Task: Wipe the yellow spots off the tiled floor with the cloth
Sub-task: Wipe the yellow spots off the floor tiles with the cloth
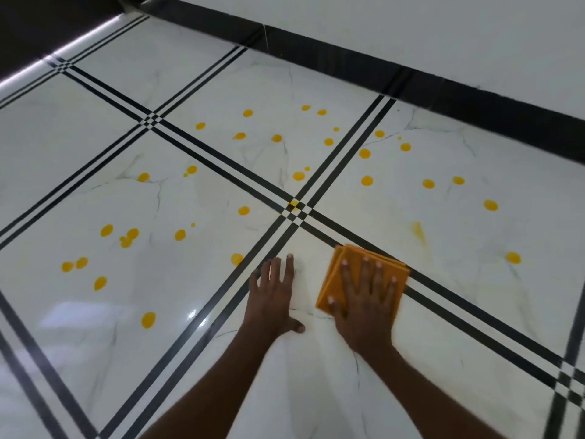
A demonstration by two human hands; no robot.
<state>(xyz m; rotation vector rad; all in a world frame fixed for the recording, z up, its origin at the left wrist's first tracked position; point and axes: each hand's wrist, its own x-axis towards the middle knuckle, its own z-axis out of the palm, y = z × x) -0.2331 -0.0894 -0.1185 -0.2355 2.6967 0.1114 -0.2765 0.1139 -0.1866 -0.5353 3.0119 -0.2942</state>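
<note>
A folded orange cloth (343, 264) lies flat on the white tiled floor (316, 375), just below the crossing of black tile lines. My right hand (367, 299) presses on it with fingers spread. My left hand (273, 296) rests flat on the bare tile beside it, fingers apart, holding nothing. Several yellow spots (367, 180) dot the tiles ahead and to the left, for example the yellow spot (148, 320) near my left and another yellow spot (513, 257) to the right. A faint yellow smear (419, 231) streaks the tile above the cloth.
A white wall with a black skirting strip (443, 96) runs across the far side. Black double lines (221, 166) divide the glossy tiles. A dark area (38, 23) lies at the far left corner.
</note>
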